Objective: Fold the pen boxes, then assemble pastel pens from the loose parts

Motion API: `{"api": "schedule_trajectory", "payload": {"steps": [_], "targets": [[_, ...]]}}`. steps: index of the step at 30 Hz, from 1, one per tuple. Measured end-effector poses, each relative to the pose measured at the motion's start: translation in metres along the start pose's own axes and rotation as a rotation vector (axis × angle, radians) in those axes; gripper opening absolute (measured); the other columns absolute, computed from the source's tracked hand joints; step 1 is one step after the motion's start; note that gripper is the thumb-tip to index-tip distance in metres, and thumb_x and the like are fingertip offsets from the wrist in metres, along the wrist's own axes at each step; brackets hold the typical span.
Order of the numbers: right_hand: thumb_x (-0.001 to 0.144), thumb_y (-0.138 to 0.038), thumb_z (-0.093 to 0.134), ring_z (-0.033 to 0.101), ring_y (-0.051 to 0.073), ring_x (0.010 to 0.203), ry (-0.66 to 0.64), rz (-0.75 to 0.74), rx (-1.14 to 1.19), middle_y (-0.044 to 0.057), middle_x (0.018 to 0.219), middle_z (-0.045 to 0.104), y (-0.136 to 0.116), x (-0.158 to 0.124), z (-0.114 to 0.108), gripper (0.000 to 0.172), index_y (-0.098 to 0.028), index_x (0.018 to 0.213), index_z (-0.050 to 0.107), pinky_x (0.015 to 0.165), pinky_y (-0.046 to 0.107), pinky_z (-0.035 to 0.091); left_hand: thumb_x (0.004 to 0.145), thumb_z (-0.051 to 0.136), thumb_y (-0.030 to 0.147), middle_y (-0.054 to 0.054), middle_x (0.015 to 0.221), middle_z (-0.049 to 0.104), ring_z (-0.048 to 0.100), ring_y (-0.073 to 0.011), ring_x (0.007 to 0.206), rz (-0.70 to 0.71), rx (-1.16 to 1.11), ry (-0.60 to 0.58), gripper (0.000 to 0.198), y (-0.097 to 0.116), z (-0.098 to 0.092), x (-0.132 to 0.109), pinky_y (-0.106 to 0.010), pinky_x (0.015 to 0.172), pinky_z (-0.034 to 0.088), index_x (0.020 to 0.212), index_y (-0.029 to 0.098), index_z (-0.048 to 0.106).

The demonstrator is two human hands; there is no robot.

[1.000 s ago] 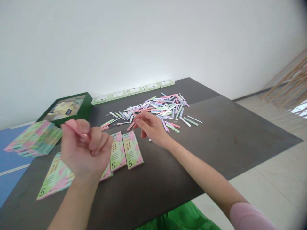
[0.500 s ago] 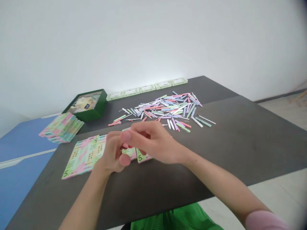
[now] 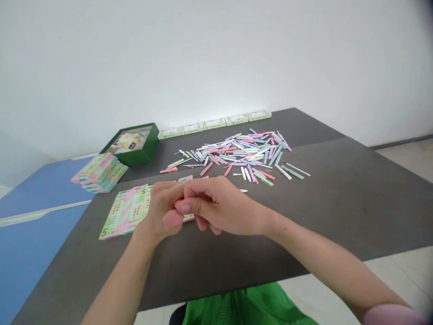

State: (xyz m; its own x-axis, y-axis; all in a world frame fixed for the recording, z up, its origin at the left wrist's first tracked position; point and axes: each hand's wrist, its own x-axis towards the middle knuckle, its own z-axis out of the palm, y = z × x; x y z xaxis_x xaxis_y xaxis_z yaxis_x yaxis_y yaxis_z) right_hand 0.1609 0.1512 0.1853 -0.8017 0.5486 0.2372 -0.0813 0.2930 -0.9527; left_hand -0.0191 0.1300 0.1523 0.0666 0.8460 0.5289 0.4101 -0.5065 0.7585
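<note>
Two bare hands, the left hand (image 3: pixel 158 208) and the right hand (image 3: pixel 225 210), pressed together over a dark bench (image 3: pixel 324 203)

The bench filled most of the view, its far end set against a white wall (image 3: pixel 216 54) and its left side running beside a blue surface (image 3: pixel 37 225) with a pale stripe across it. Below the near edge showed a green mesh garment (image 3: pixel 246 307), and a pink sleeve (image 3: pixel 392 314) covered the upper right arm.

At the far left of the bench stood a dark green box (image 3: pixel 130 144) with a picture on its top, and just in front of it, at the bench's corner, lay a stack of pastel packets (image 3: pixel 99 172). Five pale green boxes (image 3: pixel 214 123) sat in a row along the far edge. A loose heap of pastel sticks (image 3: pixel 243 153) in pink, green, lilac, blue and white lay scattered mid-bench, pointing every way.

Nearer, a flat pink-and-green packet (image 3: pixel 125 210) marked with a 5 lay touching the left hand, and other packet edges (image 3: pixel 187 178) showed just behind the hands. The two hands were curled and pressed against each other, the right fingers crossing the left. Whether they pinched anything between them, I could not tell; the fingers hid it.
</note>
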Motion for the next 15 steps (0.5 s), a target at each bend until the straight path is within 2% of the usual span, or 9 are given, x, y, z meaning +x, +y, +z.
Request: {"api": "schedule_trajectory", "payload": {"steps": [4,7,11,15], "targets": [[0.095,-0.03,0.05,0.05,0.007,0.049,0.122,-0.122,-0.271,-0.005,0.056,0.054,0.01,-0.002,0.002,0.027,-0.019,0.07,0.049,0.054,0.02,0.033,0.067,0.027,0.091,-0.002,0.045,0.054,0.044,-0.0135,0.042,0.058,0.184,-0.15,0.078,0.011,0.001,0.001,-0.03,0.047,0.027,0.053,0.022,0.061],[0.095,-0.034,0.05,0.044,0.008,0.052,0.239,-0.182,-0.458,-0.004,0.062,0.055,0.023,-0.003,0.006,0.019,-0.02,0.085,0.055,0.056,0.023,0.027,0.068,0.035,0.089,-0.001,0.047,0.053,0.04,-0.0133,0.042,0.034,0.283,-0.194,0.074,0.021,-0.001,0.004,-0.029,0.046,0.02,0.062,0.022,0.064],[0.097,-0.035,0.044,0.039,0.008,0.051,0.263,-0.176,-0.496,-0.004,0.063,0.053,0.037,0.0,0.01,0.018,-0.02,0.093,0.053,0.056,0.023,0.027,0.064,0.042,0.09,-0.001,0.049,0.055,0.041,-0.0145,0.042,-0.006,0.28,-0.229,0.073,0.029,-0.001,0.009,-0.029,0.045,0.019,0.068,0.022,0.067],[0.099,-0.03,0.039,0.047,0.008,0.051,0.255,-0.147,-0.435,-0.004,0.064,0.057,0.04,0.003,0.006,0.016,-0.02,0.092,0.05,0.057,0.021,0.031,0.073,0.034,0.085,-0.002,0.053,0.058,0.048,-0.0155,0.046,-0.102,0.096,-0.151,0.076,0.019,0.003,0.002,-0.028,0.044,0.03,0.083,0.019,0.07]]}}
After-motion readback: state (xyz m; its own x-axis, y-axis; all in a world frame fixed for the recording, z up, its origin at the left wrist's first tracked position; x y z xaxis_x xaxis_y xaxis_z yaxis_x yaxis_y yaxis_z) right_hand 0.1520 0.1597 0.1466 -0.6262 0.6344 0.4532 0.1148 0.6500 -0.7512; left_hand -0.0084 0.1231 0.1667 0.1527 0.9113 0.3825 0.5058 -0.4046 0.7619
